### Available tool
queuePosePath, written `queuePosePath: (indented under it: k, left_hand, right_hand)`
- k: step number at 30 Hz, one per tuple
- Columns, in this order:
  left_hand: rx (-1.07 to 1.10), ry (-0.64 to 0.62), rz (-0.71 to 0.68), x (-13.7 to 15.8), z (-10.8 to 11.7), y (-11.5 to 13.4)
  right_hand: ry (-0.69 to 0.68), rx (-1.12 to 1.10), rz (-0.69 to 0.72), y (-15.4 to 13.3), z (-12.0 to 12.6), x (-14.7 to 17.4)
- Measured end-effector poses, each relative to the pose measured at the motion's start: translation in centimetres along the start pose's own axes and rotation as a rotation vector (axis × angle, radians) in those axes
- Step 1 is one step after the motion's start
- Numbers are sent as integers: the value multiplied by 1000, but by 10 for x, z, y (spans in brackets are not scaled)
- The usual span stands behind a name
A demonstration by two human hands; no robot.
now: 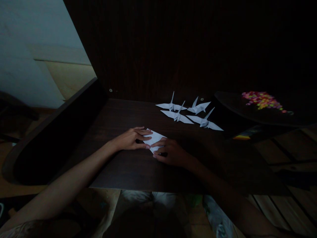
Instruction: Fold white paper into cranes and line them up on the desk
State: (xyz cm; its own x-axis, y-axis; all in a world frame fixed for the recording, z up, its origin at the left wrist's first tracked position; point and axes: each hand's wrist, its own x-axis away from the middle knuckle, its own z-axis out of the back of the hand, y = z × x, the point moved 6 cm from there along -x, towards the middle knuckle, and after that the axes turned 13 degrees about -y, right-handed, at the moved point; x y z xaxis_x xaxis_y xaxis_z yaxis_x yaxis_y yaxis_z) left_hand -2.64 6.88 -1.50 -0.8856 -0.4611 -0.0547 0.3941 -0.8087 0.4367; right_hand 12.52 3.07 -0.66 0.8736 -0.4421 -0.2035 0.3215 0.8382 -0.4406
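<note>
Since the paper (157, 135) mid-frame looks light and easily creased, edges suit holding; the left hand (132, 137) spreads loosely over it, the right hand (173, 152) half-curled, grip unclear.

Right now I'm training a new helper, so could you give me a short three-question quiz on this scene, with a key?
1. How many paper birds are on the table?
2. True or false: just one hand is touching the white paper.
3. In the picture, where is the colourful cluster?
A) left of the paper birds
B) right of the paper birds
C) between the hands

Key:
1. Four
2. False; the left hand and right hand both touch it
3. B
</note>
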Motion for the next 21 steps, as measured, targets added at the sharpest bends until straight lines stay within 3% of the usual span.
queuePosePath:
  k: [9,21]
  left_hand:
    - [6,-6,19,-2,-1,1]
    - [-52,44,50,-3,-4,2]
  right_hand:
    - [51,-33,-7,2,2,0]
    - [-37,-15,-42,5,-6,-2]
